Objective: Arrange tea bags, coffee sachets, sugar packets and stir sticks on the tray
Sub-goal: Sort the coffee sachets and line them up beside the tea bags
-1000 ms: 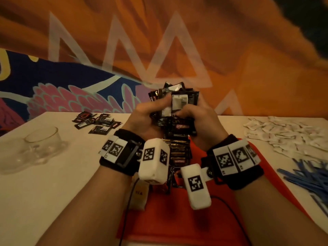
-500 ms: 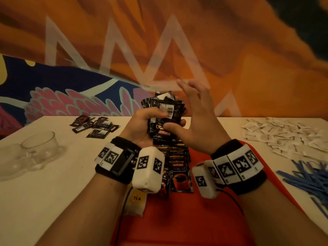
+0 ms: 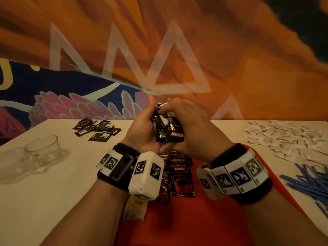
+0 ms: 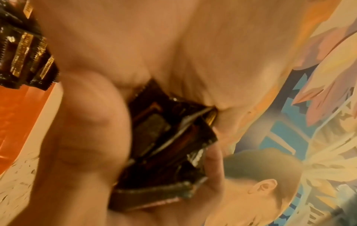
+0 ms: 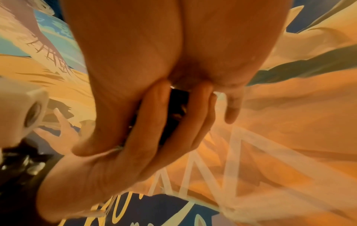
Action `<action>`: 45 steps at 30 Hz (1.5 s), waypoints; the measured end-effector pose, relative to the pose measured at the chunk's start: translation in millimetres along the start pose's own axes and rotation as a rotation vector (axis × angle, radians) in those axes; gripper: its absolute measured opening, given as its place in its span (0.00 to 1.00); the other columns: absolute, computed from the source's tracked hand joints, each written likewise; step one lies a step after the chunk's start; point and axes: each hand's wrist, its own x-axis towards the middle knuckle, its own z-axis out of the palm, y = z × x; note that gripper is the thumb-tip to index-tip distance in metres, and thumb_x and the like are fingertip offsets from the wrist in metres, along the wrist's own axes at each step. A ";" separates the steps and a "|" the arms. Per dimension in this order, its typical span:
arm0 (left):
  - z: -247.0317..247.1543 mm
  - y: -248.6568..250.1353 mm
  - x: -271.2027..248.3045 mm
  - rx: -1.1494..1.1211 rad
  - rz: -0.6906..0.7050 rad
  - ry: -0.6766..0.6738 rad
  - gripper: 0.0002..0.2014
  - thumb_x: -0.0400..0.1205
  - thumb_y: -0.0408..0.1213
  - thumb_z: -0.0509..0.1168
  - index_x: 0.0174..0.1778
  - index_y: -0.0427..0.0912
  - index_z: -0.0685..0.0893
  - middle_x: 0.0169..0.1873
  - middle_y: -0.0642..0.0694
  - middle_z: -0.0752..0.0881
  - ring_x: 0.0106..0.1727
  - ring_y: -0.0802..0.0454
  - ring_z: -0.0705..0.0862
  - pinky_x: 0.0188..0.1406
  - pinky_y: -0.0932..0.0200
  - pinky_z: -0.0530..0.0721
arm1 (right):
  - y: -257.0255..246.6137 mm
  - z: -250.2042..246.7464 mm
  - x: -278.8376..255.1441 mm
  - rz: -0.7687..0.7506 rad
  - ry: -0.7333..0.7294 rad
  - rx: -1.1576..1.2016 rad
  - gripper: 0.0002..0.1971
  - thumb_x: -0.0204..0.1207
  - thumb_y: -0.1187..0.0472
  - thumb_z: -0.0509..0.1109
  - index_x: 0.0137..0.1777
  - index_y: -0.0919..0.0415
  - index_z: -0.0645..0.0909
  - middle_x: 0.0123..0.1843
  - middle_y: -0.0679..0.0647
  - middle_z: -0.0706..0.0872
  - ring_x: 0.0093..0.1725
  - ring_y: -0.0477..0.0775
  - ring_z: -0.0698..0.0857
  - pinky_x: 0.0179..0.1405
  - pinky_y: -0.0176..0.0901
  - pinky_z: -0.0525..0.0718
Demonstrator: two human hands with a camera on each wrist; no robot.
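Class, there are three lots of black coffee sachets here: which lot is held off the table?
The bunch of sachets gripped between the left hand and right hand. The others lie flat: a row on the red tray, a scatter on the table.

both hands [image 3: 142, 128] [image 3: 191, 128] raised together, fingers [image 5: 154, 116] curled inward, wrists close.

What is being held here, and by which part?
A bunch of black coffee sachets: the left hand cups its left side, the right hand covers its top and right side.
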 end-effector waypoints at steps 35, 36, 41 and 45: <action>-8.4 -0.9 -2.7 0.146 0.046 0.032 0.15 0.73 0.24 0.64 0.48 0.41 0.92 0.42 0.39 0.89 0.45 0.43 0.90 0.48 0.47 0.88 | 0.6 -5.0 -5.0 0.024 -0.200 -0.047 0.66 0.50 0.20 0.69 0.85 0.41 0.41 0.87 0.40 0.43 0.87 0.53 0.45 0.80 0.71 0.60; -6.9 -3.3 -1.2 0.139 0.058 0.050 0.14 0.73 0.24 0.64 0.47 0.41 0.92 0.41 0.39 0.89 0.44 0.43 0.90 0.45 0.49 0.89 | 1.7 -3.7 -4.5 0.023 -0.179 -0.039 0.65 0.51 0.23 0.72 0.85 0.43 0.44 0.87 0.42 0.47 0.87 0.53 0.48 0.80 0.70 0.61; 1.0 -2.0 -4.1 0.042 -0.018 0.074 0.25 0.65 0.42 0.83 0.56 0.37 0.87 0.45 0.36 0.88 0.42 0.39 0.90 0.34 0.50 0.89 | 7.6 3.1 0.2 -0.034 0.019 0.010 0.54 0.58 0.41 0.83 0.83 0.53 0.60 0.79 0.48 0.68 0.80 0.55 0.67 0.73 0.65 0.72; 14.7 -5.4 -4.9 0.000 0.013 0.130 0.21 0.77 0.49 0.68 0.59 0.38 0.82 0.43 0.38 0.89 0.42 0.43 0.91 0.31 0.55 0.90 | 4.3 4.9 -0.1 -0.085 0.061 0.010 0.47 0.60 0.43 0.82 0.77 0.57 0.66 0.80 0.53 0.68 0.81 0.55 0.66 0.72 0.65 0.73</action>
